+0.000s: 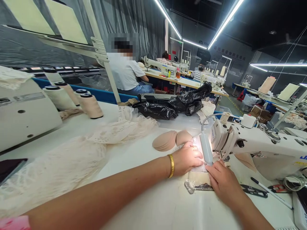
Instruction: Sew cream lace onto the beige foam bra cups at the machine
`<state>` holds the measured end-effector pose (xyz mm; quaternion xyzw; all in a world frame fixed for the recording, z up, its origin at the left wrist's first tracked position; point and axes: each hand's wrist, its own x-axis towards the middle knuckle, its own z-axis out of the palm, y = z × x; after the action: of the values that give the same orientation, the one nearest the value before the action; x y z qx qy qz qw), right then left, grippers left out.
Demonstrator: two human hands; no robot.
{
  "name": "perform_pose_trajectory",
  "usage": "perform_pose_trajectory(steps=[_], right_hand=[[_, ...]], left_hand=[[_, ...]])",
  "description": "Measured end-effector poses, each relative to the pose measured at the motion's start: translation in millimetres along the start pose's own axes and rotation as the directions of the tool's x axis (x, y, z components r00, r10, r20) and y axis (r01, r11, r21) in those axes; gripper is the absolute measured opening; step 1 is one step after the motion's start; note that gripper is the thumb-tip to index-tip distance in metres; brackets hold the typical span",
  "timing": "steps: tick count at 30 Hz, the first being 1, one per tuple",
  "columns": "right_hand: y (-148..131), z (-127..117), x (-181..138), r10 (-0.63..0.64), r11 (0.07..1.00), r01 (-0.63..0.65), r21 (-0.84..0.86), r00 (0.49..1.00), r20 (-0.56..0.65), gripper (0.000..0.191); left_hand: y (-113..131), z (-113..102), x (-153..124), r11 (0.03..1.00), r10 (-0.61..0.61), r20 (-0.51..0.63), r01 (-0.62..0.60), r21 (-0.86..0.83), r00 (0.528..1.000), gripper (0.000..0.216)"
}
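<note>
My left hand (188,158), with a gold bangle on the wrist, lies flat with fingers pressed on a small pale fabric piece (199,175) at the needle of a white sewing machine (259,148). My right hand (224,182) rests on the same piece from the near side, fingers curled down onto it. The machine's lamp (206,148) lights the spot brightly. Beige bra cups (168,140) lie stacked just beyond my left hand.
A heap of cream lace (79,153) covers the table's left. Thread cones (90,105) stand at the back left, black plastic bags (177,103) behind. Thread snips (254,191) and a pen (271,192) lie right. Other people sew at far tables.
</note>
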<state>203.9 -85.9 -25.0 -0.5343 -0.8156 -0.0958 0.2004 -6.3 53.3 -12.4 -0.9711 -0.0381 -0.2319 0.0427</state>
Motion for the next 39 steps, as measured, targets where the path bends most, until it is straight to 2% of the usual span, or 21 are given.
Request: perform_pose_trajectory(steps=[8,11,13,15,16,17,18,19,20,21,22,23,25,26,27,28,30,32,34,36,39], right_hand=[[4,4,-2,0.026,0.997,-0.025,0.076,1.000,-0.009,0.029],[-3,-1,-1,0.101,0.966,-0.095,0.242,0.995,-0.015,0.028],[-13,-6,2,0.237,0.844,-0.241,0.480,0.969,0.070,0.022],[-27,-10,8,0.346,0.566,-0.403,0.720,0.908,0.236,0.027],[-35,-11,12,0.371,0.402,-0.451,0.797,0.876,0.309,0.035],[-43,-12,14,0.387,0.259,-0.469,0.845,0.851,0.353,0.043],[-51,-11,16,0.407,0.151,-0.460,0.875,0.836,0.369,0.048],[-60,-10,16,0.436,0.081,-0.440,0.895,0.823,0.365,0.052],[-69,-9,14,0.471,0.038,-0.413,0.910,0.810,0.348,0.055],[-78,-6,10,0.505,0.014,-0.386,0.922,0.799,0.326,0.057],[-88,-3,5,0.534,0.004,-0.365,0.931,0.788,0.307,0.057],[-97,0,-1,0.555,0.004,-0.351,0.937,0.780,0.290,0.056],[-113,5,-14,0.566,0.032,-0.340,0.940,0.781,0.263,0.051],[-118,7,-19,0.562,0.057,-0.338,0.940,0.789,0.249,0.048],[-122,7,-22,0.558,0.083,-0.334,0.939,0.796,0.234,0.048],[-123,5,-22,0.559,0.105,-0.331,0.938,0.800,0.219,0.049],[-121,-3,-19,0.566,0.101,-0.344,0.934,0.792,0.231,0.053],[-114,-12,-12,0.551,-0.012,-0.387,0.922,0.767,0.329,0.057],[-110,-18,-8,0.523,-0.182,-0.394,0.901,0.737,0.428,0.062],[-110,-17,-8,0.522,-0.296,-0.320,0.900,0.735,0.433,0.071],[-117,-3,-12,0.570,-0.306,-0.208,0.929,0.741,0.354,0.090]], left_hand=[[3,2,7,0.980,-0.192,0.112,0.195,-0.024,0.975,0.032],[8,-10,7,0.972,-0.227,0.115,0.233,-0.042,0.967,0.028],[23,-23,-1,0.966,-0.227,0.081,0.234,-0.109,0.971,0.028],[50,-36,-15,0.917,-0.257,-0.003,0.243,-0.317,0.966,0.030],[68,-41,-23,0.841,-0.305,-0.048,0.245,-0.483,0.951,0.029],[87,-45,-30,0.709,-0.372,-0.006,0.280,-0.647,0.928,0.029],[105,-47,-36,0.501,-0.463,0.112,0.364,-0.785,0.879,0.032],[122,-48,-40,0.194,-0.477,0.318,0.451,-0.871,0.819,0.034],[136,-47,-43,-0.171,-0.467,0.497,0.477,-0.862,0.732,0.041],[146,-47,-43,-0.428,-0.479,0.590,0.414,-0.803,0.650,0.049],[151,-46,-43,-0.567,-0.527,0.615,0.297,-0.769,0.586,0.051],[152,-46,-41,-0.627,-0.599,0.605,0.163,-0.762,0.525,0.051],[147,-50,-39,-0.591,-0.748,0.527,-0.044,-0.805,0.404,0.046],[144,-52,-38,-0.565,-0.786,0.500,-0.094,-0.820,0.363,0.045],[141,-55,-37,-0.558,-0.798,0.495,-0.111,-0.823,0.344,0.046],[140,-58,-37,-0.563,-0.792,0.502,-0.095,-0.821,0.348,0.047],[142,-65,-38,-0.591,-0.731,0.533,-0.005,-0.807,0.426,0.051],[147,-70,-38,-0.614,-0.653,0.550,0.062,-0.787,0.521,0.053],[150,-74,-38,-0.619,-0.634,0.529,0.040,-0.784,0.564,0.055],[148,-75,-38,-0.599,-0.683,0.488,-0.033,-0.800,0.544,0.057],[141,-73,-37,-0.566,-0.745,0.459,-0.094,-0.819,0.485,0.055]])
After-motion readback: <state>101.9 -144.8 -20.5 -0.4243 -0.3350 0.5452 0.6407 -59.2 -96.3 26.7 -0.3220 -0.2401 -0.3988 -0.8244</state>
